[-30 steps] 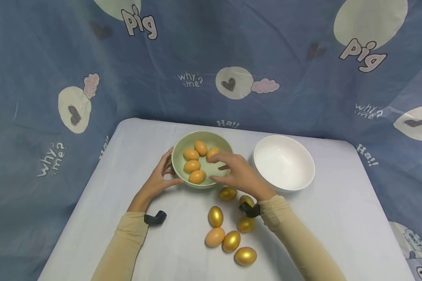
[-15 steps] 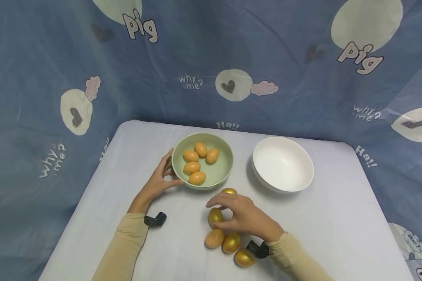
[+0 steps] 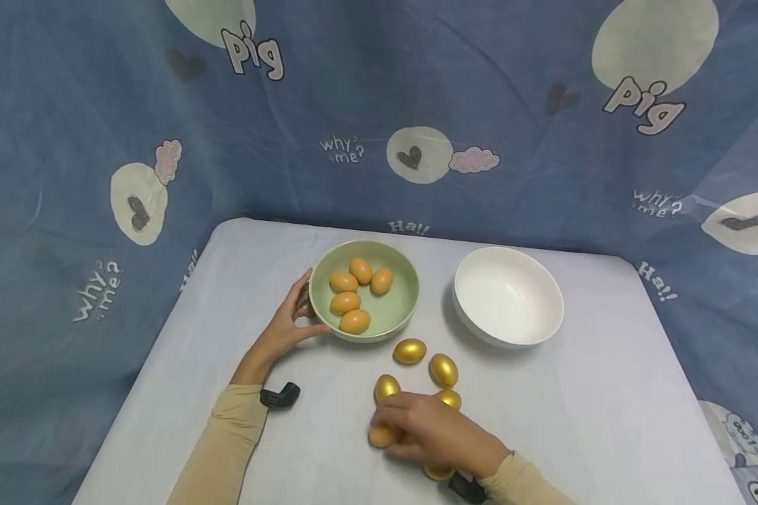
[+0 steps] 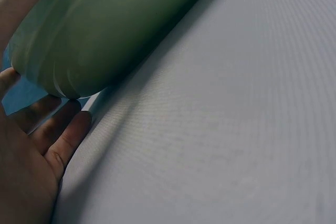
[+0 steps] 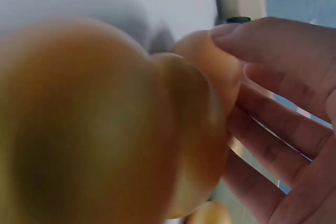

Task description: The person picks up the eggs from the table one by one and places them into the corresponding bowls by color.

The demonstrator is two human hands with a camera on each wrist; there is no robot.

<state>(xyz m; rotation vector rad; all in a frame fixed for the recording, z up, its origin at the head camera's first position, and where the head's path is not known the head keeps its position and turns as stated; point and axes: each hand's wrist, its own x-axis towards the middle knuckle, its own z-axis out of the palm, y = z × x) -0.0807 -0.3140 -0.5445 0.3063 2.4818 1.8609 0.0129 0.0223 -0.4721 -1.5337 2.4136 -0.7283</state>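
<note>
My left hand (image 3: 284, 326) holds the left side of a pale green bowl (image 3: 394, 312), thumb at the front and fingers round the outer wall. In the left wrist view those fingers (image 4: 68, 140) lie against the bowl's underside. Several light-brown eggs (image 3: 344, 303) lie inside the bowl. On the table, my right hand (image 3: 439, 435) pinches another light-brown egg (image 3: 382, 436), the thumb on one side and the fingers on the other in the right wrist view. Shiny golden eggs (image 5: 79, 124) sit right beside it; the hand partly covers some of them in the head view.
A white bowl (image 3: 508, 298) stands to the right of the green one, with nothing in it. More golden eggs (image 3: 410, 351) lie scattered between the bowls and my right hand. A blue printed cloth (image 3: 290, 175) hangs behind the white table (image 3: 606, 393).
My right hand has come out of the green bowl, moved toward me over the golden eggs, and now grips the light-brown egg among them. The left hand stays on the bowl.
</note>
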